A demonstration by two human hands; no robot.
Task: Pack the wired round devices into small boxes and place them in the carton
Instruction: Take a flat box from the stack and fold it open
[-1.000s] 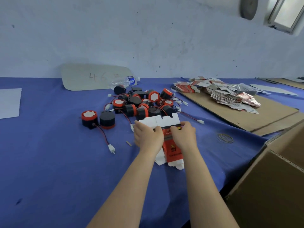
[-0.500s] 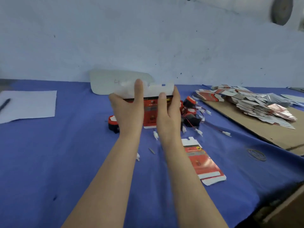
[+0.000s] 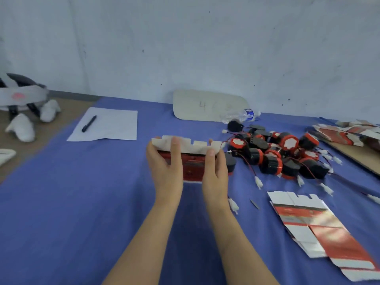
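Nearest, below and right of the right hand (image 3: 216, 173), spare flattened boxes (image 3: 308, 223) lay on the blue cloth (image 3: 82, 202). Left hand (image 3: 166, 171) and right each pinched an end of one flattened small box (image 3: 193, 167), thumbs on its near face. Just right of the right hand sat the heap of wired round devices (image 3: 277, 155). Farther off, left of the left hand, a pen (image 3: 89, 123) rested on paper (image 3: 115, 126).

A small packing workshop: a blue-covered counter (image 3: 82, 202) against a bare wall holds heaped wired round devices (image 3: 275, 155) and flat box blanks (image 3: 320, 229).
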